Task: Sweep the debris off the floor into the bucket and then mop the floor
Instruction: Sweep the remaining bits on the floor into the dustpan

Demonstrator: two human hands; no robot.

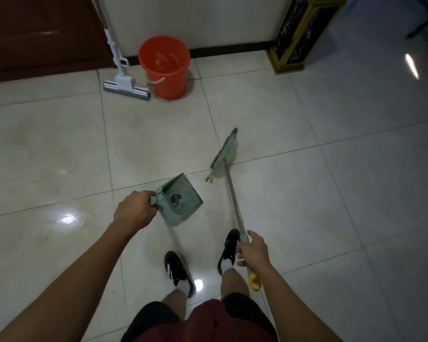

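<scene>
A: Where is the debris (pixel 209 178)?
B: It is a small yellowish scrap on the tiled floor (pixel 331 193), just beside the near end of the broom head (pixel 224 152) and right of the dustpan (pixel 181 199). Its exact kind cannot be told.

A: What holds the broom (pixel 232 193)?
B: The right hand (pixel 251 250), fingers wrapped round the pale green grip near the top of the handle. A yellow loop ends the handle below the hand. The head rests on the floor, blurred.

A: And the dustpan?
B: The left hand (pixel 135 208) clenches its short handle. The pan is green, with a comb edge and some dark dirt inside. Whether it touches the floor cannot be told.

A: Where is the bucket (pixel 164 67)?
B: It is orange, upright by the white wall (pixel 195 21), well apart from the debris. Something glistens inside it.

A: The mop (pixel 124 82)?
B: It leans at the wall just left of the bucket, sponge head on the floor.

A: What else shows?
B: 2 black shoes (pixel 178 270) with white socks, a brown door (pixel 42 33) at left, and a dark gold-trimmed stand (pixel 299 33) at right.
</scene>
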